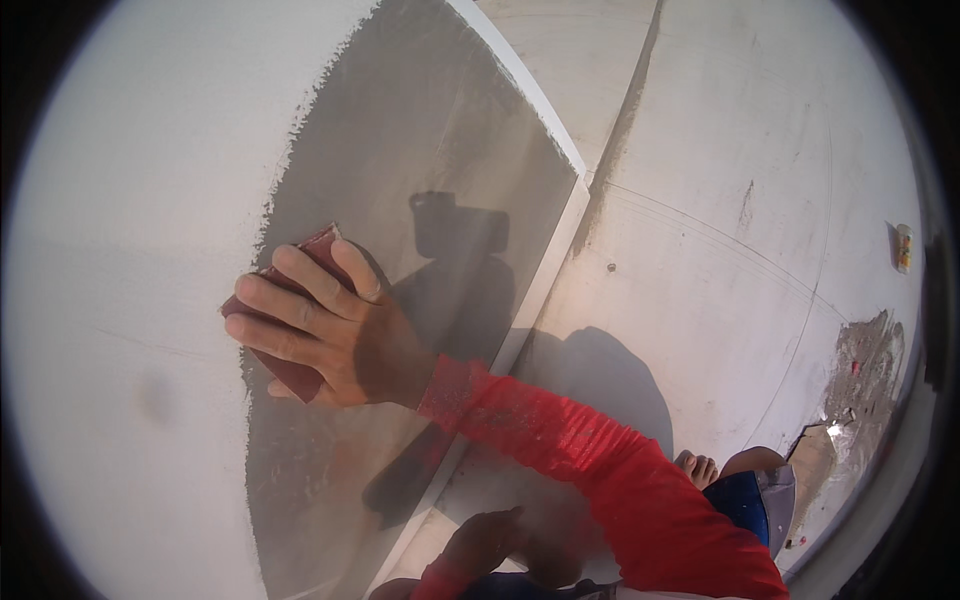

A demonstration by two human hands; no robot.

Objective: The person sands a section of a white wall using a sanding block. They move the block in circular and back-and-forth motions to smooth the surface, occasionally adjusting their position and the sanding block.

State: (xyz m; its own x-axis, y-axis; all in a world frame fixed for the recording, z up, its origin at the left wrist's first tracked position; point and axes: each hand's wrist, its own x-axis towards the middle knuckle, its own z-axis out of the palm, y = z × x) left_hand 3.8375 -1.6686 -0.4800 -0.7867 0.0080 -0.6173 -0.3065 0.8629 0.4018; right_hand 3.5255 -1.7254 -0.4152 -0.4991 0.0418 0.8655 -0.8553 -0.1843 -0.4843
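Note:
My right hand (335, 325), in a red sleeve, presses a red-brown sandpaper sheet (325, 238) flat against an upright-looking surface, its fingers over the sheet. The sheet sits on the left edge of a gray patch (350, 120), beside the white surface (140, 250). A white raised edge (545, 240) borders the patch on the right. My left hand (485, 545) is low in the middle, in shadow and behind haze; I cannot make out its fingers or whether it holds anything. A shadow of my head and arm lies on the patch.
A pale floor (720, 130) spreads to the right, with cracks and a rough stained area (860, 360). A small light object with yellow (904, 249) lies at the far right. A bare foot (700, 468) and dark blue clothing (740, 505) show below my right arm.

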